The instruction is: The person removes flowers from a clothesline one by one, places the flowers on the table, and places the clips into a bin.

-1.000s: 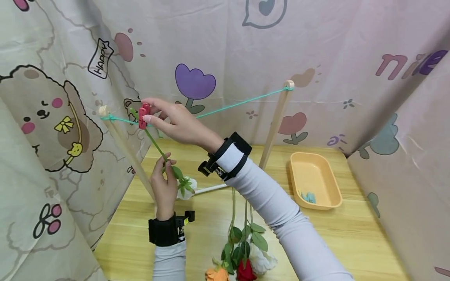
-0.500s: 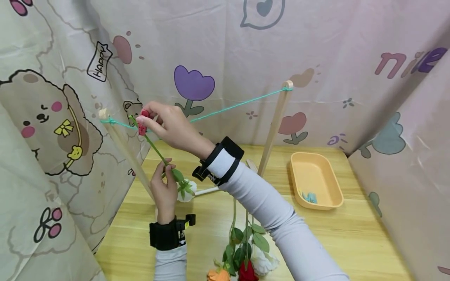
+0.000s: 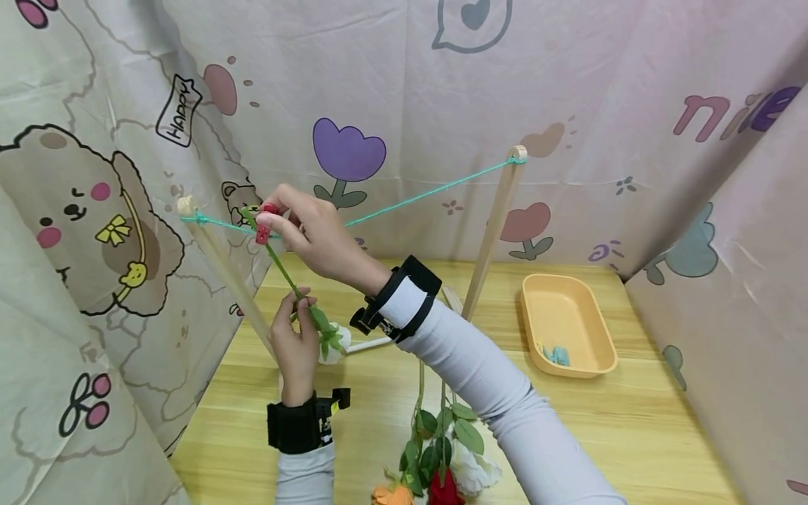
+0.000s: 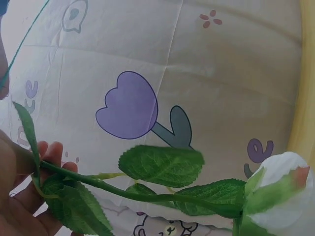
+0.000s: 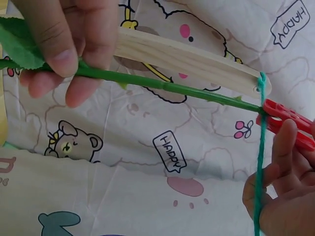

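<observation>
My left hand [image 3: 297, 347] pinches the green stem of a white artificial rose [image 4: 278, 194], whose bloom points down toward the table. Leaves spread along that stem beside my fingers in the left wrist view. Higher up, my right hand [image 3: 322, 238] pinches a red clothespin [image 5: 290, 120] between thumb and fingers. The clothespin sits where the upper stem [image 5: 197, 93] meets the turquoise string [image 5: 261, 172]. A short stem end sticks up past the clothespin in the head view.
Wooden posts [image 3: 492, 238] hold the string at both ends. Below the right forearm hang an orange rose [image 3: 391, 494], a red rose [image 3: 444, 487] and a white flower [image 3: 476, 471]. A yellow tray [image 3: 568, 308] with light-blue clothespins [image 3: 557, 355] stands on the right of the wooden table [image 3: 606, 435].
My right hand and the red clothespin first dipped slightly, then shifted a little right along the string. The rose's stem moved with them; my left hand stays almost in place.
</observation>
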Tool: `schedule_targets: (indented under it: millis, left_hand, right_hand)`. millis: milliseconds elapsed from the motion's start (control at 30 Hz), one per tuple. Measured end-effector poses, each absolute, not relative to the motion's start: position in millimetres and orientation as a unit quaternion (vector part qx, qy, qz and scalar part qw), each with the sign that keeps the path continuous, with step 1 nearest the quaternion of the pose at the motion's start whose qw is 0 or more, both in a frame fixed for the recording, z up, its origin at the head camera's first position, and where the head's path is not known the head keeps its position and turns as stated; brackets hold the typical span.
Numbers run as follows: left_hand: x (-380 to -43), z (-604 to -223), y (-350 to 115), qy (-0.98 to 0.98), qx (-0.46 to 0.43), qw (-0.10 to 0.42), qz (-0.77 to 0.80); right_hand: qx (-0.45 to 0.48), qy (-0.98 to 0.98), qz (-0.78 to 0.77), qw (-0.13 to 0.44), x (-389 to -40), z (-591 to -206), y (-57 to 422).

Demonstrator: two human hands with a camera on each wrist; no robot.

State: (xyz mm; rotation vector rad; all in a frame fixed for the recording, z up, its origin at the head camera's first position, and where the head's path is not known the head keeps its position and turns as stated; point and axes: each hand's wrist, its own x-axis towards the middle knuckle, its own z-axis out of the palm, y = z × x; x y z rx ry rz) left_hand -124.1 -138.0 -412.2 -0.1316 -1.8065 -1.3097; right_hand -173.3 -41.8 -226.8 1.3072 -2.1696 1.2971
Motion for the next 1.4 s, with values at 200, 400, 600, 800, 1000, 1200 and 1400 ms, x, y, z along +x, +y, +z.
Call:
schedule_targets:
  millis: [200, 400, 600, 800, 1000, 1200, 1400]
  left_hand:
    - [-116.4, -406.1, -131.9, -0.748, -0.049, 0.422, -0.51]
    - [-112.2, -408.0, -126.0, -0.769, -0.039, 0.406, -0.493]
    - [-106.3, -415.3, -122.7, -0.793, -0.042, 0.359, -0.491]
    - [-100.2, -429.9, -116.2, -0.808, -0.071, 0.287, -0.51]
    - [-98.9, -453.3, -113.1, -0.816, -0.095, 0.188, -0.539]
    - [-96.2, -473.3, -105.7, -0.812, -0.041, 0.023, -0.582]
    - [-93.1, -492.7, -102.3, -0.791, -0.024, -0.044, -0.61]
  right_hand:
    - [0.436, -0.722, 0.513, 0.16, -171.6, -224.7, -39.5]
    - [0.45, -0.649, 0.591, 0.166, -167.3, -221.8, -33.6]
    - [0.45, -0.623, 0.622, 0.151, -162.1, -224.9, -20.4]
    - [0.444, -0.641, 0.613, 0.124, -164.8, -247.8, -2.7]
    - [0.422, -0.674, 0.601, 0.08, -170.1, -289.6, 20.7]
    - [0.326, -0.752, 0.571, 0.04, -175.7, -357.3, 66.9]
    - [0.194, -0.832, 0.519, 0.026, -184.1, -426.9, 150.7]
